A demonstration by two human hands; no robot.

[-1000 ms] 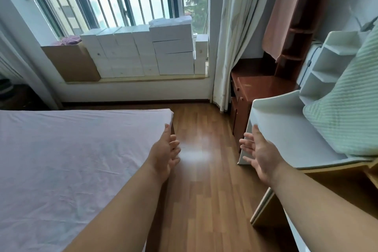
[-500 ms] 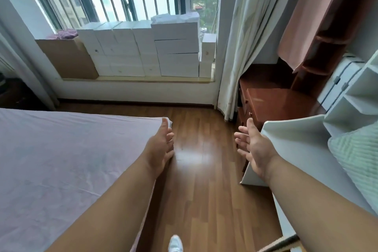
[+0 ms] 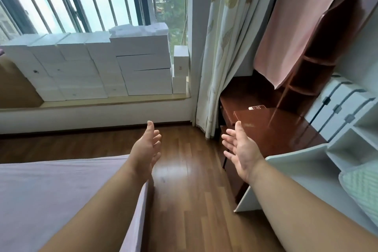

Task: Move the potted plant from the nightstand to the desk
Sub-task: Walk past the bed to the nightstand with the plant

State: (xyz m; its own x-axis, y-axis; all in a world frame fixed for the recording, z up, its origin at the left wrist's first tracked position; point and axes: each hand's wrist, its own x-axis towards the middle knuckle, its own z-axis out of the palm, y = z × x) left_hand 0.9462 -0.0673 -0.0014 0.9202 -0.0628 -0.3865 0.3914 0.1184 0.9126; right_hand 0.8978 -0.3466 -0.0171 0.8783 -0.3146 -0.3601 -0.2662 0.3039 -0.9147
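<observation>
No potted plant shows in this view. My left hand is stretched forward over the corner of the bed, fingers apart, holding nothing. My right hand is raised beside it, palm turned inward, fingers spread and empty, in front of a dark red-brown wooden desk with a glossy top. A white desk surface lies under my right forearm.
A bed with a pale purple sheet fills the lower left. Wooden floor runs between bed and desks. White boxes are stacked on the window sill. A curtain hangs right of the window. White shelves stand at right.
The view has advanced toward the window and turned right; the red-brown desk is nearer and larger. Both hands stay open and have lifted slightly.
</observation>
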